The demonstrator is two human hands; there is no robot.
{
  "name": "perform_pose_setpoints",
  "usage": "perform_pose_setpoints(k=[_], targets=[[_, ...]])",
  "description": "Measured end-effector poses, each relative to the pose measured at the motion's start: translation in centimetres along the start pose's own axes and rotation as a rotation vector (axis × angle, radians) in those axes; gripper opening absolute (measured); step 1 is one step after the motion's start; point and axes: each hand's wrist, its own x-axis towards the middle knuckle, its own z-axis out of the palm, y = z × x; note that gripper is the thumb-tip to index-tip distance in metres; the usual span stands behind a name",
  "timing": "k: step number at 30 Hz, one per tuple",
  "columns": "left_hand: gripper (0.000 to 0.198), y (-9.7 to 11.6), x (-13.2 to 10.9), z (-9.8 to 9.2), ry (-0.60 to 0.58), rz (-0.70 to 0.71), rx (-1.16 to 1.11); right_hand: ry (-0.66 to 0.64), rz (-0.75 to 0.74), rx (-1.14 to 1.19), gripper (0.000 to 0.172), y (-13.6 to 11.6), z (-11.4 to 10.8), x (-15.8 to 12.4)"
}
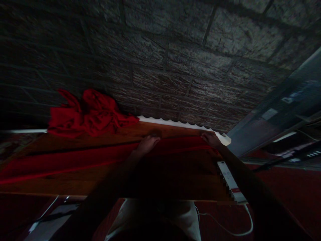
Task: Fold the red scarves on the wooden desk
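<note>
A long red cloth [62, 162] lies spread across a wooden table [75, 182]. My left hand [147, 143] rests curled on the cloth's far edge near the middle. Over at the table's far right corner, my right hand [210, 139] pinches the same edge of the cloth. Both arms reach forward from the bottom of the view. A second red cloth [87, 113] sits crumpled in a heap at the back left of the table, against the wall.
A dark stone-pattern wall [175, 60] stands right behind the table. A phone [230, 182] lies at the table's right edge with a white cable [240, 231] hanging from it. A white scalloped strip [175, 123] runs along the table's back edge. The scene is dim.
</note>
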Motion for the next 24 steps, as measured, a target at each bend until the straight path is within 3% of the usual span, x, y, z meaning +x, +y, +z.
perform_pose_setpoints(k=[3, 9, 13, 18, 21, 24], targets=[[0.031, -0.4, -0.1, -0.1, -0.01, 0.048, -0.002, 0.017, -0.026, -0.078, 0.036, -2.9, 0.2, 0.3], [0.05, 1.1, -1.6, 0.4, -0.02, 0.183, 0.068, -0.028, -0.293, 0.06, 0.049, -9.9, 3.0, -0.8], [0.065, 2.1, -2.6, 1.5, -0.07, 0.311, 0.173, -0.053, -0.323, 0.05, 0.049, -10.3, 4.0, -1.5], [0.067, 2.6, -3.0, 2.2, -0.093, 0.292, 0.292, -0.097, -0.316, 0.018, 0.052, -10.2, 3.2, -1.3], [0.067, 0.8, -4.6, 0.8, -0.099, 0.294, 0.326, -0.087, -0.41, -0.006, 0.062, -11.4, 1.6, -1.8], [0.072, -3.6, -8.8, -2.6, -0.176, 0.228, 0.352, -0.165, -0.644, -0.022, 0.085, -12.1, 0.5, -3.0]])
